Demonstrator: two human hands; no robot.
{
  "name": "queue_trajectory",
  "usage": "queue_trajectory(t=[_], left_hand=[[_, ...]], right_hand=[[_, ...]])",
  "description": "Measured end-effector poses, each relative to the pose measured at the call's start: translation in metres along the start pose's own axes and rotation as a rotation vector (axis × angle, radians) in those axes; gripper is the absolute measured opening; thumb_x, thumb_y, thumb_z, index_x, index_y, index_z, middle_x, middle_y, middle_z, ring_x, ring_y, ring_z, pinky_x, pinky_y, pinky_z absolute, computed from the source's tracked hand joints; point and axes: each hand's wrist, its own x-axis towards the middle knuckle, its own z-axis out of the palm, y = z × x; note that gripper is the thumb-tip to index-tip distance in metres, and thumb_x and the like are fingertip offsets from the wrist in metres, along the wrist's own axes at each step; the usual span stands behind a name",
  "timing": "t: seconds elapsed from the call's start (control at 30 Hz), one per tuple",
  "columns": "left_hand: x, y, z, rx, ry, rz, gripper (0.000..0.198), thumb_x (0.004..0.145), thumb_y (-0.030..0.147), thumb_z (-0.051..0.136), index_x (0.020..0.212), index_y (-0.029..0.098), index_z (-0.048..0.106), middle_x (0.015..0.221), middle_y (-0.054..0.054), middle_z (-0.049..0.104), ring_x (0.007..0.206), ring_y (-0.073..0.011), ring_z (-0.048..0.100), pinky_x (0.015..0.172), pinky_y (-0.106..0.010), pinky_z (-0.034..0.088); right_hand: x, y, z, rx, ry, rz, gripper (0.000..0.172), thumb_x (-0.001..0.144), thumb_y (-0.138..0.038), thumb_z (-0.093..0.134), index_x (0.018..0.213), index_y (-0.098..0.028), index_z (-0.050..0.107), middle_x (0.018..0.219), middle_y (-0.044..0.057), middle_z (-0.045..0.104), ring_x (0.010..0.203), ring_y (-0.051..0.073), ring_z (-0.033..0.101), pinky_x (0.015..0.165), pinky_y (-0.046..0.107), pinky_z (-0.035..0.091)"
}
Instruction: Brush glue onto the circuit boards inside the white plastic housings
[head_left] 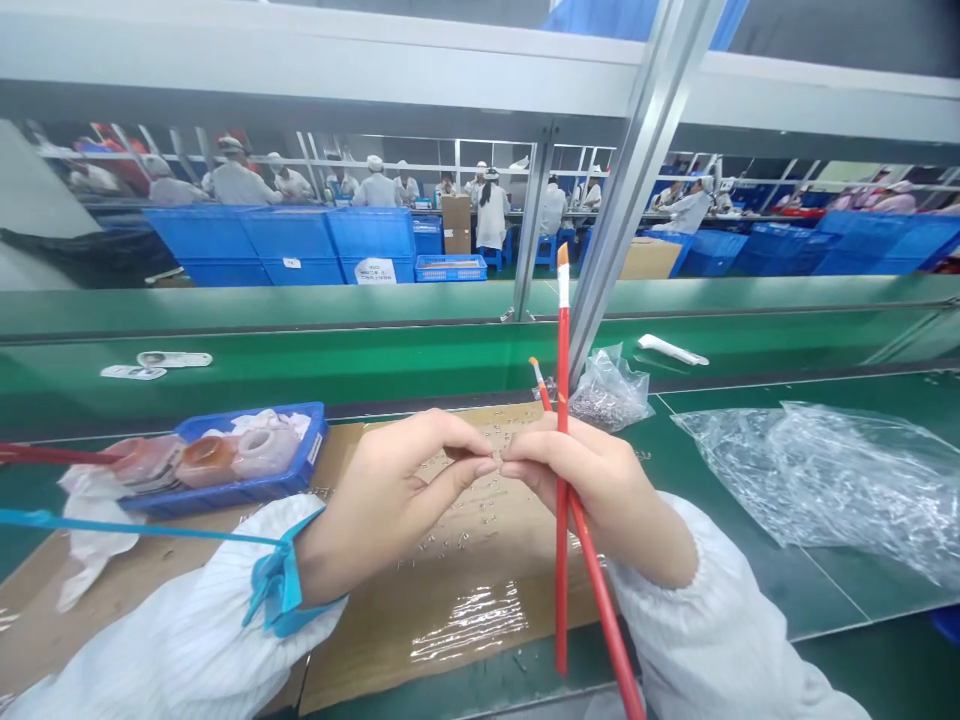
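Observation:
My left hand (405, 490) is closed in a pinch, thumb against index finger. Its fingertips meet those of my right hand (611, 475); whatever lies between them is too small to make out. Two red-handled paintbrushes are tucked in my right hand: one brush (562, 350) stands nearly upright with its bristles up, and the other brush (607, 610) slants across it. Below both hands lies a brown cardboard sheet (360, 640) with a glossy covering, dotted with several tiny shiny parts (459, 543). A blue tie (281, 580) is knotted round my left cuff.
On the left, a blue tray (247, 490) holds small pots (266, 450) and white tissue. A bag of small parts (611, 390) sits by the metal post (622, 180). Clear plastic bags (825, 480) lie to the right. Beyond the green conveyor belt (420, 365), co-workers sit among blue crates.

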Motion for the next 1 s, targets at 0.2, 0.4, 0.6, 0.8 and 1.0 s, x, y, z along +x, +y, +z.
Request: queue_trajectory(t=[0.2, 0.4, 0.6, 0.8, 1.0], left_hand=[[0.006, 0.0, 0.015, -0.371, -0.049, -0.278, 0.003, 0.083, 0.024, 0.066, 0.082, 0.021, 0.066, 0.079, 0.004, 0.07, 0.072, -0.0083, 0.064, 0.067, -0.017, 0.05], [0.014, -0.004, 0.038, -0.898, 0.02, -0.474, 0.023, 0.077, 0.024, 0.073, 0.082, 0.02, 0.051, 0.075, 0.006, 0.065, 0.071, -0.0041, 0.062, 0.064, -0.012, 0.048], [0.013, -0.012, 0.032, -1.013, -0.014, -0.429, 0.016, 0.083, 0.021, 0.067, 0.091, 0.021, 0.053, 0.083, 0.005, 0.069, 0.079, -0.0057, 0.065, 0.075, -0.016, 0.052], [0.007, -0.013, 0.022, -0.604, 0.046, -0.377, 0.009, 0.078, 0.025, 0.073, 0.083, 0.022, 0.066, 0.084, 0.004, 0.072, 0.079, -0.0084, 0.067, 0.072, -0.016, 0.053], [0.0, -0.011, 0.019, -0.308, 0.022, -0.215, 0.007, 0.085, 0.025, 0.064, 0.085, 0.023, 0.071, 0.088, 0.004, 0.074, 0.082, -0.01, 0.067, 0.075, -0.019, 0.051]], right_hand=[[-0.002, 0.005, 0.013, -0.063, 0.191, -0.072, 0.011, 0.087, -0.009, 0.058, 0.097, -0.015, 0.06, 0.086, 0.005, 0.062, 0.077, 0.012, 0.06, 0.066, 0.026, 0.053], [0.0, 0.006, 0.023, -0.005, 0.351, 0.012, 0.021, 0.081, -0.004, 0.065, 0.098, -0.016, 0.062, 0.087, 0.003, 0.067, 0.079, 0.012, 0.065, 0.071, 0.025, 0.056], [-0.002, 0.011, 0.021, -0.018, 0.296, 0.016, 0.031, 0.083, 0.0, 0.059, 0.107, -0.019, 0.062, 0.095, 0.003, 0.069, 0.084, 0.013, 0.065, 0.075, 0.028, 0.057], [-0.004, 0.018, 0.02, -0.15, 0.233, -0.119, 0.027, 0.084, 0.0, 0.056, 0.105, -0.016, 0.059, 0.092, 0.005, 0.07, 0.081, 0.015, 0.058, 0.067, 0.031, 0.055], [-0.007, 0.011, 0.018, -0.123, 0.243, -0.128, 0.026, 0.082, 0.0, 0.058, 0.103, -0.015, 0.06, 0.105, 0.008, 0.07, 0.084, 0.016, 0.06, 0.067, 0.031, 0.056]])
